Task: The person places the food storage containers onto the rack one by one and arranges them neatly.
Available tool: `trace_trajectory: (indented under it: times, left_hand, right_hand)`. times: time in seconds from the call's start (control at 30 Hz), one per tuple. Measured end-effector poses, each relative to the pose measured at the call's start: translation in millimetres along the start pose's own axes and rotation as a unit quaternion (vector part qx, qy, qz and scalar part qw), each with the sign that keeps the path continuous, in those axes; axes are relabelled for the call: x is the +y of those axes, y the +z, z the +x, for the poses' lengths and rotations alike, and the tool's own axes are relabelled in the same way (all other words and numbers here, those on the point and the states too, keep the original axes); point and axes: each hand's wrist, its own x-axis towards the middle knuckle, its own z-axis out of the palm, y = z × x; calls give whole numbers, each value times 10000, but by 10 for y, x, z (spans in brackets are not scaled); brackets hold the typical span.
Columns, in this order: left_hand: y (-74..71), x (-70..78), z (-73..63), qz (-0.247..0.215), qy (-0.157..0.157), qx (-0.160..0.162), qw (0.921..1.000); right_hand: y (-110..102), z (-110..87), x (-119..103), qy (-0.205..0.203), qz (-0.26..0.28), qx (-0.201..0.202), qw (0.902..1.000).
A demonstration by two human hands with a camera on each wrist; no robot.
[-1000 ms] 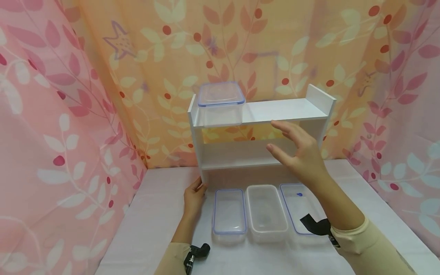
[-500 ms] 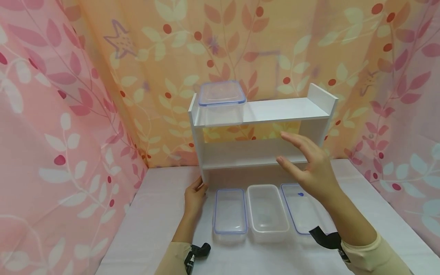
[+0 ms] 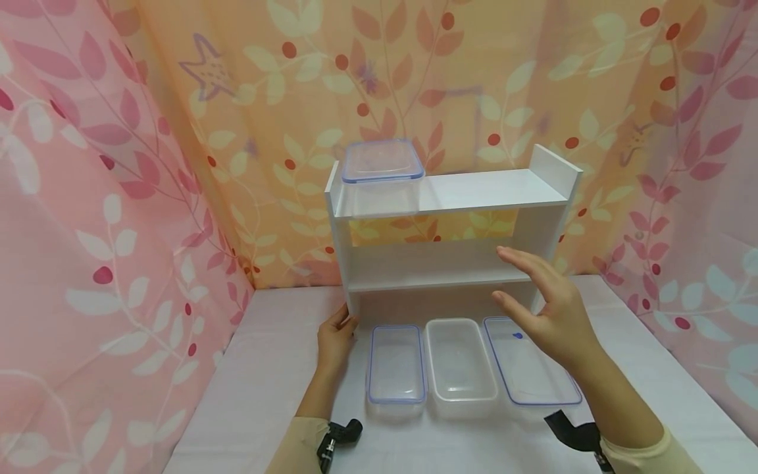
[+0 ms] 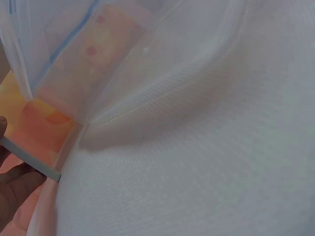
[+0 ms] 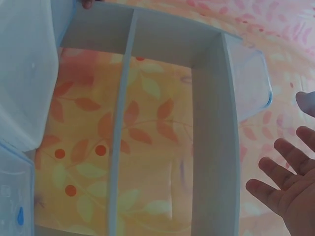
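Note:
A white two-tier shelf [image 3: 491,187] stands on the table. My left hand [image 3: 335,339] grips the foot of its left side panel; in the left wrist view, thumb and fingers [image 4: 22,189] lie on either side of the panel's edge. My right hand [image 3: 553,316] hovers in front of the shelf's right side, fingers extended and thumb apart, holding nothing. A clear box with a blue-rimmed lid [image 3: 381,164] sits on the top tier at the left.
Before the shelf stand a narrow blue-rimmed clear box [image 3: 397,365], a clear box without blue rim [image 3: 462,362] and a wider blue-rimmed one [image 3: 533,375]. A white cloth [image 3: 237,408] covers the table. Patterned curtains [image 3: 284,217] enclose the back and sides.
My right hand has moved down and to the right, away from the top tier, with its fingers still spread. The left hand stays at the shelf's foot. The boxes have not moved.

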Motion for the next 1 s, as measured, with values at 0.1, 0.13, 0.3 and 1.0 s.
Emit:
trace_trajectory:
  times: [0.1, 0.13, 0.3, 1.0]
  left_hand:
    - [6, 2, -4, 13, -29, 12, 10000]
    - [8, 2, -5, 7, -43, 11, 10000]
    - [13, 0, -3, -23, -5, -22, 10000]
    - [0, -17, 16, 61, 169, -41, 9998]
  right_hand:
    - [-9, -55, 26, 10, 30, 25, 10000]
    - [-11, -76, 36, 13, 54, 37, 10000]
    - [-19, -185, 82, 56, 163, 76, 9998]
    - [-81, -632, 315, 598, 275, -81, 9978]
